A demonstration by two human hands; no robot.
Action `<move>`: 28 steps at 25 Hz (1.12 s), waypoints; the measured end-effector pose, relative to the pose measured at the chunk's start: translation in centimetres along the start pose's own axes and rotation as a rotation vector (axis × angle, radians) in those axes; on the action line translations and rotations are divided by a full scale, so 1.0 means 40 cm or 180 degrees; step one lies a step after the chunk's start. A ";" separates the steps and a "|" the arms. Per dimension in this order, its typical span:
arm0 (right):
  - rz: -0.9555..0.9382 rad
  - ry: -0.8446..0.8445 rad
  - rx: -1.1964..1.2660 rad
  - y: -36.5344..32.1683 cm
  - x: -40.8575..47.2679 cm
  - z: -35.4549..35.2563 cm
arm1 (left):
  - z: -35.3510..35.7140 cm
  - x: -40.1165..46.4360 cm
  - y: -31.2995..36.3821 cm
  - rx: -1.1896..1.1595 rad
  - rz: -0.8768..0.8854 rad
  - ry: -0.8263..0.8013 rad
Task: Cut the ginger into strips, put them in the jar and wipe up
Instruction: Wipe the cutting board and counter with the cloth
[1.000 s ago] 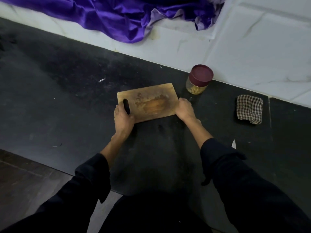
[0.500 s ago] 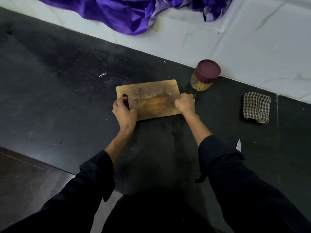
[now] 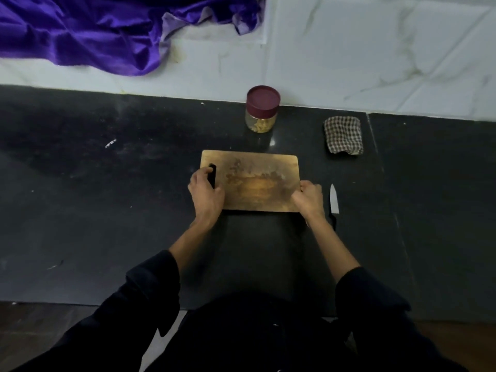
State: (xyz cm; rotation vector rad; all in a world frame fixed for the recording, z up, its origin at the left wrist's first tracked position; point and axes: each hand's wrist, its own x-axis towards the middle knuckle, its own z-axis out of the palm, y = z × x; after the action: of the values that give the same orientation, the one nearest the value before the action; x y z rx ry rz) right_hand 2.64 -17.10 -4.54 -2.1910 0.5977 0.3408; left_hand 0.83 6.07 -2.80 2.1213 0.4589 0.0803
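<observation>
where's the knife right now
In the head view the knife lies on the dark counter just right of the cutting board, beside the right hand, with the checked cloth beyond it.

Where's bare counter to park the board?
Widest bare patch: dark counter left of the cutting board. Another lies right of the knife, below the checked cloth. Crowded: jar just behind the board, knife close beside the right hand.

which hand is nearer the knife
The right hand. It grips the cutting board's right edge, just left of the knife lying beside the board. The left hand grips the board's far left end, by the handle slot.
</observation>
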 end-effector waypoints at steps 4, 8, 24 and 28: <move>-0.0018 0.0107 0.0043 0.039 -0.006 -0.028 | 0.030 -0.008 -0.003 0.0047 0.0007 -0.0234; -0.0085 0.0038 0.0058 0.036 -0.001 -0.014 | 0.023 0.004 -0.012 0.0136 -0.0043 -0.0363; 0.0464 0.0668 -0.0853 0.217 -0.135 -0.175 | 0.106 -0.077 0.050 0.1324 0.0963 -0.0606; 0.0364 0.0678 -0.0788 0.228 -0.129 -0.160 | 0.151 -0.099 0.106 0.1444 0.1146 -0.1101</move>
State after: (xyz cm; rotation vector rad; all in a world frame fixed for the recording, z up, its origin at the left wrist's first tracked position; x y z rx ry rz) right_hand -6.27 -25.55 -4.24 -2.4559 0.8383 0.2533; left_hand -0.21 -2.24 -2.27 2.5765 -0.1291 -0.2019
